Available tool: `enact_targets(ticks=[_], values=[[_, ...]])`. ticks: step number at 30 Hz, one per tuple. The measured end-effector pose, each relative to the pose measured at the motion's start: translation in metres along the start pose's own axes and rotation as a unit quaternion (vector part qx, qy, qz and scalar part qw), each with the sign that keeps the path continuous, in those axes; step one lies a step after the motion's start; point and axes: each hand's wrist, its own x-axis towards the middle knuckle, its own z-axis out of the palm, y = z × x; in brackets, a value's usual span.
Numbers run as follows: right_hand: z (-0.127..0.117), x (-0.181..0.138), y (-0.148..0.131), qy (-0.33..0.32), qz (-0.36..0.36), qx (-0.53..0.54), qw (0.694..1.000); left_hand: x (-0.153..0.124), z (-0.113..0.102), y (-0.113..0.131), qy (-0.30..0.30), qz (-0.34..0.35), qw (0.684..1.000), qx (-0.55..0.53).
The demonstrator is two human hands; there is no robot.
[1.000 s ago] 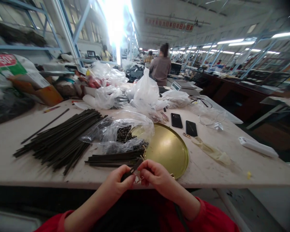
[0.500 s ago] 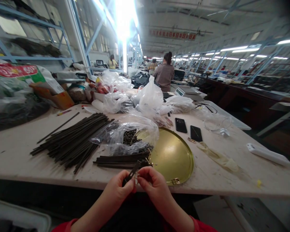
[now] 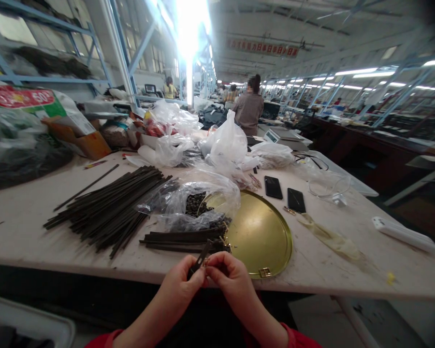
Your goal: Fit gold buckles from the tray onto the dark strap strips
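Note:
My left hand (image 3: 183, 282) pinches the near end of a thin dark strip (image 3: 202, 253) that points up and away over the table edge. My right hand (image 3: 228, 275) is closed just beside it, fingertips pressed to a small metal piece at the strip's end. Right behind the hands lies a short stack of dark strips (image 3: 183, 239) with small brass fittings at their right end. A round brass tray (image 3: 263, 232) lies to the right, a small buckle (image 3: 264, 272) on its near rim. A clear bag of small dark parts (image 3: 195, 203) rests partly on the tray.
A large fan of long dark strips (image 3: 108, 208) covers the table's left. Two black phones (image 3: 273, 187) (image 3: 296, 199), a yellowish glove (image 3: 333, 240) and a white bar (image 3: 406, 234) lie to the right. Plastic bags (image 3: 226, 140) and boxes crowd the back. A person (image 3: 249, 108) stands beyond.
Both hands have stayed pinched together at the strip's end, working in small motions. The view has shifted slightly, so the table sits a little lower and to the right.

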Motion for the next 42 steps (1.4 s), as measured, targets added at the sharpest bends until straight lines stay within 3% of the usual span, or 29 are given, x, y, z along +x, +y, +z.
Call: enact_targets(ticks=[3, 8, 13, 16, 20, 23, 30, 32, 35, 38, 40, 42], values=[[-0.003, 0.001, 0.002, 0.004, 0.003, -0.006, 1.0, 0.001, 0.0, 0.0, -0.02, -0.04, 0.998, -0.036], [-0.005, -0.001, -0.001, -0.012, -0.112, -0.103, 0.988, 0.003, 0.001, -0.006, -0.046, -0.067, 0.994, -0.078], [-0.004, 0.0, 0.002, -0.001, -0.019, -0.041, 0.999, 0.001, 0.001, 0.001, -0.054, -0.089, 0.993, -0.062], [-0.004, 0.001, 0.005, 0.002, 0.002, -0.031, 1.0, -0.001, 0.002, 0.013, -0.05, -0.111, 0.991, -0.062], [-0.004, -0.001, 0.005, 0.019, -0.017, -0.04, 0.999, -0.003, 0.004, 0.021, -0.04, -0.12, 0.989, -0.082], [-0.006, -0.003, 0.0, -0.01, -0.069, -0.058, 0.996, -0.003, 0.004, 0.018, -0.045, -0.128, 0.987, -0.086], [-0.017, -0.006, -0.008, -0.073, -0.228, -0.181, 0.954, -0.006, 0.003, 0.007, -0.074, -0.099, 0.991, -0.055], [-0.018, -0.006, -0.005, -0.057, -0.225, -0.198, 0.952, -0.007, 0.001, 0.009, -0.07, -0.058, 0.996, -0.023], [-0.016, -0.005, -0.002, -0.018, -0.16, -0.186, 0.969, -0.01, -0.001, 0.013, -0.059, 0.014, 0.997, 0.045], [-0.013, -0.005, -0.004, -0.007, -0.101, -0.172, 0.98, -0.01, -0.001, 0.012, -0.058, 0.022, 0.995, 0.077], [-0.012, -0.007, -0.007, -0.009, -0.117, -0.204, 0.972, -0.01, 0.0, 0.01, -0.059, 0.011, 0.996, 0.059], [-0.011, -0.011, -0.011, -0.02, -0.182, -0.269, 0.946, -0.009, 0.002, 0.008, -0.062, -0.01, 0.998, 0.022]])
